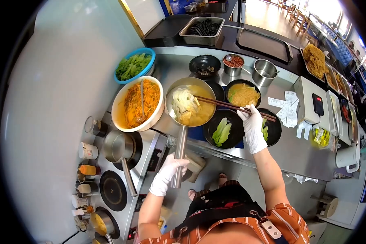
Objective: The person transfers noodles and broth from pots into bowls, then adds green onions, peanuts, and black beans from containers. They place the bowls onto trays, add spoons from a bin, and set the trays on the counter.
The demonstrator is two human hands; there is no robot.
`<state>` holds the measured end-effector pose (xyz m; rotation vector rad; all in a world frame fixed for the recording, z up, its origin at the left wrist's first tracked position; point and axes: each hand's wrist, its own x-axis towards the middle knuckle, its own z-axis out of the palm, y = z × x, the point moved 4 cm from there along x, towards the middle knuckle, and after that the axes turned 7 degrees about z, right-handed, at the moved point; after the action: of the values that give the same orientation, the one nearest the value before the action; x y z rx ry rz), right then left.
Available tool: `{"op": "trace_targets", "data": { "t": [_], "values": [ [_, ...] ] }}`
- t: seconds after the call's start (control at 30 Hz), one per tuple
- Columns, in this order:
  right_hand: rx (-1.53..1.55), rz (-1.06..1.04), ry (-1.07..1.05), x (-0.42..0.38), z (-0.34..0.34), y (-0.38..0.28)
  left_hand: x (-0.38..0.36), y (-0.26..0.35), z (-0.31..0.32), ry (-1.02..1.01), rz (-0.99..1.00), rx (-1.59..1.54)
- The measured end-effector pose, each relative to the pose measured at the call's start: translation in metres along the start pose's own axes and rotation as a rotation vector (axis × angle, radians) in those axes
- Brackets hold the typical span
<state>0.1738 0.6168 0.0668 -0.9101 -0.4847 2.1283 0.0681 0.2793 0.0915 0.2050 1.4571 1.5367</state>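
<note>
My left hand (168, 173), in a white glove, is closed round the long handle of a metal saucepan (182, 142) raised over the counter's front edge. Pale noodles (184, 100) are bunched in yellowish broth inside it. Between the gloved fingers of my right hand (253, 127) are dark brown chopsticks (223, 104), their tips reaching into the pan by the noodles. Just right of the pan sits a black bowl (235, 122) with lettuce leaves (221, 132). Another black bowl (268, 140) with lettuce is partly hidden behind my right hand. Behind it stands a bowl of noodle soup (244, 96).
A white tub (117, 116) of shredded orange vegetables and a blue basin (152, 61) of greens stand left. A second saucepan (117, 146) rests on the left cooktop. Metal pots (265, 77), receipts (288, 112) and a printer-like box (309, 97) occupy the counter's back and right.
</note>
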Motion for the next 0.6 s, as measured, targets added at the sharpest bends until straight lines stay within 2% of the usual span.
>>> {"op": "trace_targets", "data": {
  "t": [0.17, 0.4, 0.6],
  "values": [
    [0.087, 0.134, 0.076, 0.042, -0.001, -0.012, 0.039, 0.020, 0.004, 0.065, -0.013, 0.060],
    [0.143, 0.134, 0.046, 0.066, 0.008, -0.038, 0.072, 0.051, -0.008, 0.104, 0.039, 0.130],
    [0.150, 0.101, 0.070, 0.066, -0.014, -0.044, 0.094, 0.060, -0.041, 0.153, 0.036, 0.254]
  ]
}}
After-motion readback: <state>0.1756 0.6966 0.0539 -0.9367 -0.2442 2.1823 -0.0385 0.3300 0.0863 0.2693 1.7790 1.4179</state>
